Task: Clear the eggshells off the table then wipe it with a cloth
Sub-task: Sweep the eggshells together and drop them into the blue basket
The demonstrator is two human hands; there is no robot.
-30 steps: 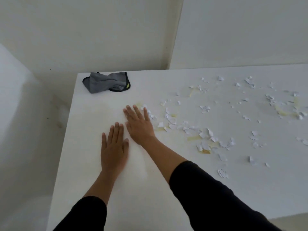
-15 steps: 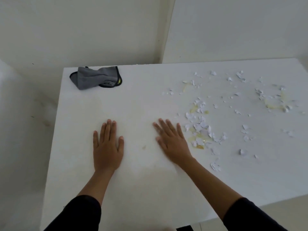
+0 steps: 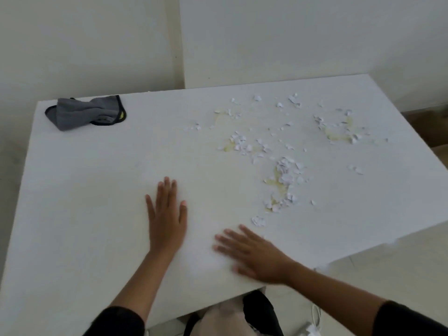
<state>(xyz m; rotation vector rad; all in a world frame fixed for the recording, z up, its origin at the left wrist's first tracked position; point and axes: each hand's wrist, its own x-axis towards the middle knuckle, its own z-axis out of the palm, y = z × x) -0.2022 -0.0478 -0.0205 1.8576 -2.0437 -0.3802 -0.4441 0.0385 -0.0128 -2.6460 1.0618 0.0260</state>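
Since the earlier frames the right hand [image 3: 254, 255] has been drawn back across the bench [image 3: 97, 190] from the left part of the scatter toward the near edge, and the shell pieces that lay beside it have been pushed rightward into a denser heap; the left hand [image 3: 167, 214] has been kept flat in much the same place. From the head view, the only one given, both hands are seen spread open with fingers extended and palms down on the bench, and nothing is held in either; the right hand is blurred by motion and lies just inside the near edge. The eggshells [image 3: 287, 174] are spread over the right half of the bench, with the thickest heap toward the near right, a smaller cluster nearer the middle, loose fragments toward the far edge, and one small clump just beyond the right fingertips. Yellowish smears [image 3: 338, 137] are seen beneath and between the pieces, most clearly toward the far right corner. The cloth [image 3: 84, 113] is left bunched at the far left corner, well apart from both hands and from the shells. It is judged that gathering has only begun: much of the scatter has yet to be swept together and taken off the bench, and wiping has not been started.
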